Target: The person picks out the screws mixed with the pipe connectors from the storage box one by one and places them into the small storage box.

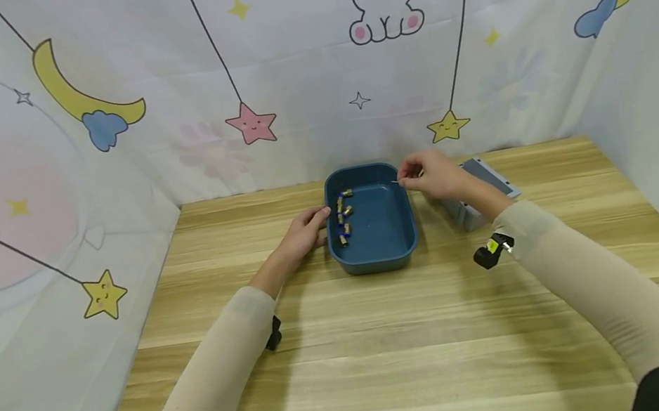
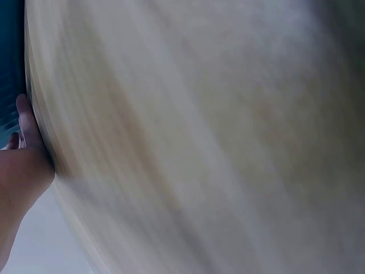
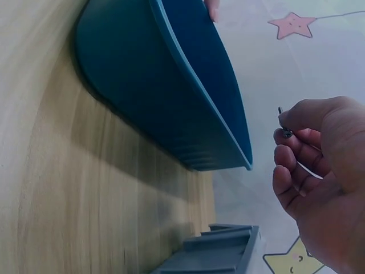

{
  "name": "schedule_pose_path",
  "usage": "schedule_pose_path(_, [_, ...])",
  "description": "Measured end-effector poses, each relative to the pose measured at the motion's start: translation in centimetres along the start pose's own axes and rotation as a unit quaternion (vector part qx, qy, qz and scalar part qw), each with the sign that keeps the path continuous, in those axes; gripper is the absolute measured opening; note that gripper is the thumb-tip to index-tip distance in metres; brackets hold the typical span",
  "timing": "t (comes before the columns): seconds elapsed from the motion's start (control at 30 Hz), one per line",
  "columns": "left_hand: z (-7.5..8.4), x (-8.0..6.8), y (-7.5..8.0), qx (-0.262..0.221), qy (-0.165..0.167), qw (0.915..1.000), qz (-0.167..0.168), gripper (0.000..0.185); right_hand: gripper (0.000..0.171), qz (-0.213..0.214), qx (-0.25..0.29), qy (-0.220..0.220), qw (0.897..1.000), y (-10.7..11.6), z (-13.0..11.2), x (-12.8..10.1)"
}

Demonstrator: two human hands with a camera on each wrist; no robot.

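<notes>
The right hand (image 1: 436,175) pinches a small screw (image 3: 283,127) between thumb and forefinger, just above the right rim of the blue tray (image 1: 397,252). The left hand (image 1: 302,234), fingers relaxed, rests against the tray's left wall. Brass fittings (image 1: 343,218) lie inside, a grey box (image 1: 488,178) behind, on the bench (image 1: 388,339).

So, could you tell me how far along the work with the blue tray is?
Several small fittings already lie in the blue tray. The right hand pinches a small screw at the tray's rim; the left hand steadies the tray. What remains cannot be told.
</notes>
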State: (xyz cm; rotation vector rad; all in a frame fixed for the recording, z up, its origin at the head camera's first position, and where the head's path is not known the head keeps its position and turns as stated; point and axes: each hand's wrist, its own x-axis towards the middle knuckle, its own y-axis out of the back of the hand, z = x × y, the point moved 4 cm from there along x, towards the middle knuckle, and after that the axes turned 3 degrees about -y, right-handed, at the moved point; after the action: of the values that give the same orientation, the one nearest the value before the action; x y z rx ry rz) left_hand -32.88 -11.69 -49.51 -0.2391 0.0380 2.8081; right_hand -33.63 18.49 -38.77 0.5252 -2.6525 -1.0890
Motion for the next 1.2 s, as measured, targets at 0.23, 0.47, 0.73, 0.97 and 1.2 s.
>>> schedule_pose_path(0.23, [0.0,0.1,0.0,0.002,0.001,1.0,0.002,0.063,0.008,0.016,-0.016,0.007,1.0,1.1,0.4,-0.4])
schedule_pose_path(0.47, [0.3,0.0,-0.1,0.004,0.003,1.0,0.001,0.064,0.008,0.025,-0.017,-0.009,0.999,2.0,1.5,-0.8])
schedule_pose_path(0.73, [0.4,-0.2,-0.1,0.008,0.007,0.9999,0.003,0.064,0.009,0.047,-0.024,-0.013,0.999,3.0,2.3,-1.2])
schedule_pose_path(0.97, [0.4,-0.3,0.1,0.005,0.003,1.0,0.003,0.064,0.013,0.049,-0.02,-0.031,0.998,3.7,2.9,-1.6])
schedule_pose_path(1.2, [0.3,-0.5,-0.2,-0.002,-0.002,1.0,-0.002,0.066,0.013,0.048,-0.011,-0.045,0.998,4.3,3.6,-2.2])
